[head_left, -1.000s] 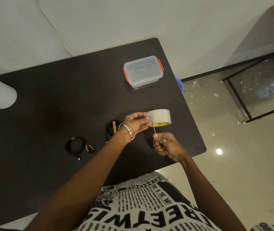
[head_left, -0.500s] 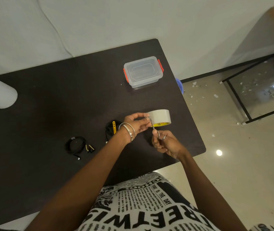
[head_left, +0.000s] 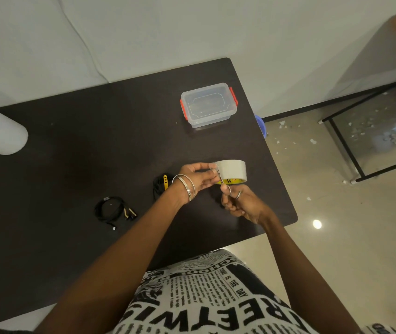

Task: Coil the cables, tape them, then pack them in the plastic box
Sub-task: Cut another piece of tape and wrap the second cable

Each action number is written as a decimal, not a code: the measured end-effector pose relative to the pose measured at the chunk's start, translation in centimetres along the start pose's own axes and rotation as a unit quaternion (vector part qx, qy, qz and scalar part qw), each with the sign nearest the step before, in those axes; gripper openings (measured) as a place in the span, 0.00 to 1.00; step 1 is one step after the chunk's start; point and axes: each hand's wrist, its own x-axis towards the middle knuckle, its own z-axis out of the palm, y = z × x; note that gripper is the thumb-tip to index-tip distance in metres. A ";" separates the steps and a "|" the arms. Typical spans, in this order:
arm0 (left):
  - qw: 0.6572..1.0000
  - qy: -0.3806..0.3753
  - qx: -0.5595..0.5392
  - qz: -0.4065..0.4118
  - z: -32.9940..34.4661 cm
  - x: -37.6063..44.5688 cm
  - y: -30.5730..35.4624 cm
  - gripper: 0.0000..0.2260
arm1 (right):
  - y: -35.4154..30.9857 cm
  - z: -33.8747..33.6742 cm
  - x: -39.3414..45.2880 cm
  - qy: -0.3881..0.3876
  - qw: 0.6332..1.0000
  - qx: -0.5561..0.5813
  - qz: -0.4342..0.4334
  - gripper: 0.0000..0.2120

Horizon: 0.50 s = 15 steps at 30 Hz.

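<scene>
Here the left hand (head_left: 198, 175) pinches the tape roll (head_left: 232, 171) near the table's (head_left: 71, 165) right edge; the right hand (head_left: 240, 204) grips scissors (head_left: 223, 183), likely cutting a strip next.

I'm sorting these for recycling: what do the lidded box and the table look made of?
The box: clear, glossy plastic, since the dark table shows through its walls and lid; its red side clips look like opaque plastic. The table: probably laminate or veneered board, dark brown and matte; the core isn't visible.

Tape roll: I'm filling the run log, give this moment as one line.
step: cutting tape | left hand: holds tape roll | right hand: scissors at tape | cables: on table | plastic box: closed
</scene>
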 end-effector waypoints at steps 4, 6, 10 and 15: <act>1.000 -0.004 -0.009 -0.001 0.2 0.0 0.0 0.07 | 0.5 0.2 -0.4 0.008 1.000 -0.014 -0.016 0.16; 1.000 -0.007 -0.010 -0.003 0.3 0.0 0.0 0.07 | 0.6 0.3 -0.4 0.010 1.000 -0.011 -0.017 0.17; 1.000 -0.003 -0.009 -0.006 0.1 0.0 0.1 0.08 | 0.3 0.3 -0.1 -0.001 1.000 0.018 -0.005 0.18; 1.000 0.004 -0.005 -0.003 0.0 -0.3 0.3 0.07 | 0.1 0.4 0.3 0.000 1.000 0.014 0.001 0.18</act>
